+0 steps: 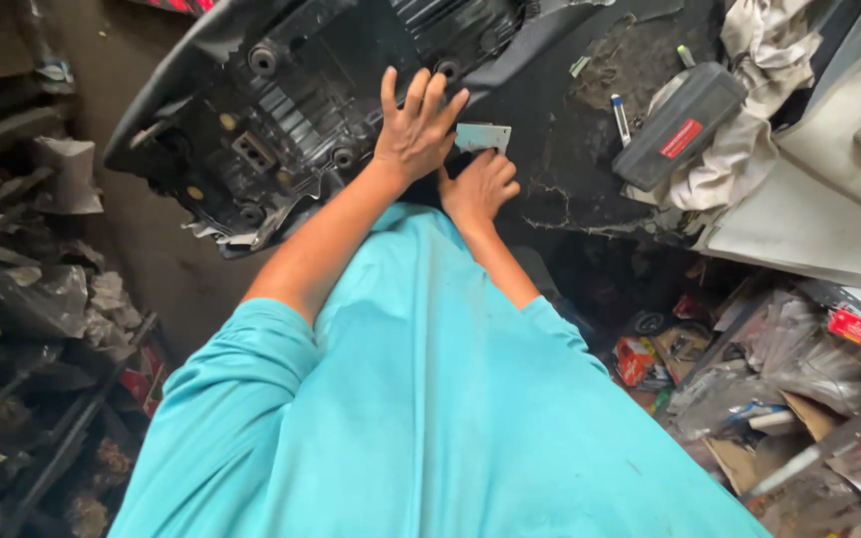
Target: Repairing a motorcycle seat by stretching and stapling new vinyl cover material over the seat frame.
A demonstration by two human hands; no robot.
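A large black plastic panel (281, 100) with ribs, screw bosses and a cracked edge lies in front of me. My left hand (417, 125) rests flat on it with the fingers spread. Just to its right, my right hand (480, 187) grips a small pale grey flat piece (485, 135) and presses it against the panel. My turquoise shirt fills the lower middle of the view.
A dark grey case with a red label (680, 125) lies on crumpled cloth (749, 149) at the upper right, beside two pens (620, 118). Plastic-wrapped parts are stacked on racks at the left (22, 299). Packets and boxes litter the lower right (799, 379).
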